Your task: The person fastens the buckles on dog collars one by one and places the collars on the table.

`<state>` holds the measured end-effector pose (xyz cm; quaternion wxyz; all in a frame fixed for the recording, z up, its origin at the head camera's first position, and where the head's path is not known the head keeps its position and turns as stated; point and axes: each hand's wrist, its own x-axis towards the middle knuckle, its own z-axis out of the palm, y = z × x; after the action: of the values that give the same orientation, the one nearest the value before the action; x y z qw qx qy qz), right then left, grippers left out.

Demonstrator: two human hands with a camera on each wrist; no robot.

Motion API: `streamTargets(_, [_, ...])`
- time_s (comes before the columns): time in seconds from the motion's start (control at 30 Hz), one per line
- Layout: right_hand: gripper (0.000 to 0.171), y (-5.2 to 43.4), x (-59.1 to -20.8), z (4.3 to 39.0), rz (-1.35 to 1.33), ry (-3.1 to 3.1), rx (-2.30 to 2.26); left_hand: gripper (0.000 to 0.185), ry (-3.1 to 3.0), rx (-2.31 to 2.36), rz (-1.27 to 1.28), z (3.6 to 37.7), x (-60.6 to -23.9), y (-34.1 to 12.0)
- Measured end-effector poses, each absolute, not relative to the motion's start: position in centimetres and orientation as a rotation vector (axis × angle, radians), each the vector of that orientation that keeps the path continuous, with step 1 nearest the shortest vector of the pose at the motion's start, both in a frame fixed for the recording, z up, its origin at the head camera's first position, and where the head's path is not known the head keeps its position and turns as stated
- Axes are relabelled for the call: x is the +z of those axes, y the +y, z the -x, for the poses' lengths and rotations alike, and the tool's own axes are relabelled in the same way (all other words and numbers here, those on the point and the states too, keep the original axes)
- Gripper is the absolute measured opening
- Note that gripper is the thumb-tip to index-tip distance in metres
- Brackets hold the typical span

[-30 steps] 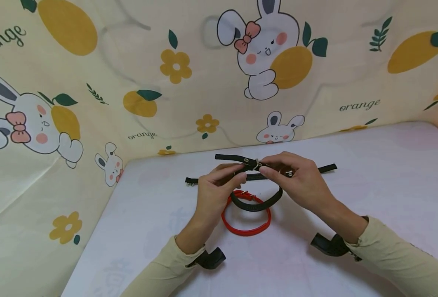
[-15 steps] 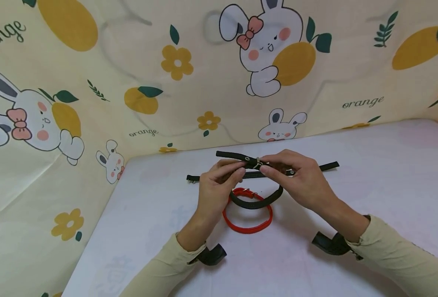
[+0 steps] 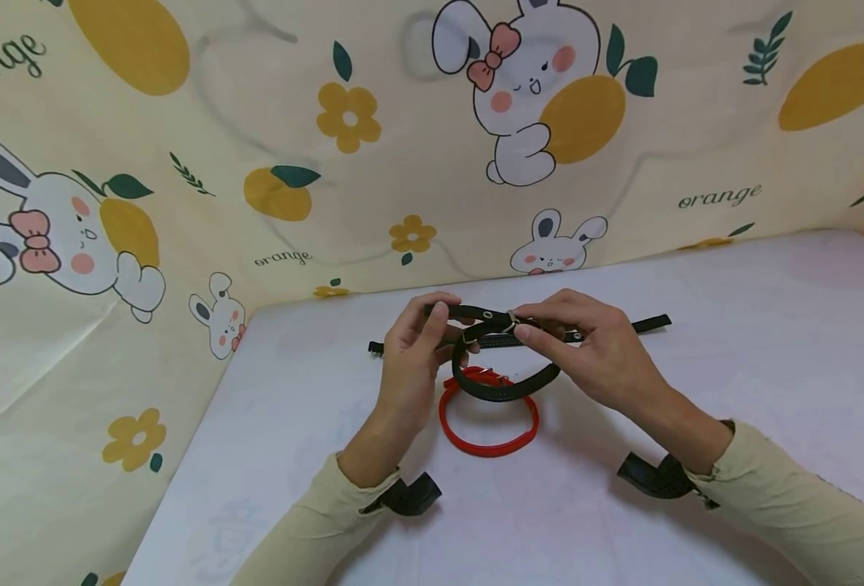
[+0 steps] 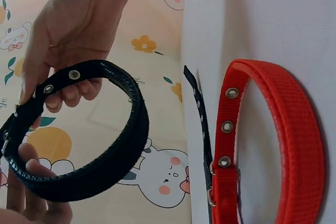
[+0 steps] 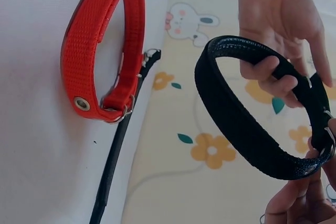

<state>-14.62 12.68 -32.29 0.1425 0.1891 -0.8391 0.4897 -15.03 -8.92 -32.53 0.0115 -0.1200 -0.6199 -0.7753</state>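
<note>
Between my two hands a black collar (image 3: pixel 505 392) is held up off the table, its strap looped through a metal buckle (image 3: pixel 511 322). My left hand (image 3: pixel 408 366) has its thumb on the strap's free end, with fingers behind it by the loop. At the buckle, my right hand (image 3: pixel 602 352) pinches the collar between thumb and fingers. Eyelets (image 4: pixel 74 74) show along the strap in the left wrist view. Below the loop lies a red collar (image 3: pixel 486 450), buckled into a ring, with eyelets visible in both wrist views.
A second black collar (image 3: pixel 652 324) lies stretched out on the white tabletop (image 3: pixel 315 456), behind the hands and partly hidden by them. A cream cloth backdrop (image 3: pixel 359 187) with rabbits and oranges rises along the table's back and left side.
My left hand has shifted left and up, from close beside the buckle to the strap's free end. My right hand keeps its grip at the buckle.
</note>
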Motion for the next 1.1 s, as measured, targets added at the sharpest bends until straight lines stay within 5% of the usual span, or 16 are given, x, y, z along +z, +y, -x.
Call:
streamTargets(0.4, [0.018, 12.65, -32.35, 14.76, -0.564, -2.431, 1.406, 0.011, -1.952, -2.458, 0.359, 15.03, -32.24, -9.09])
streamTargets(1.1, [0.024, 12.81, -32.27, 14.88, -0.655, -2.466, 1.319, 0.017, -2.078, -2.487, 0.389, 15.18, -32.21, -9.35])
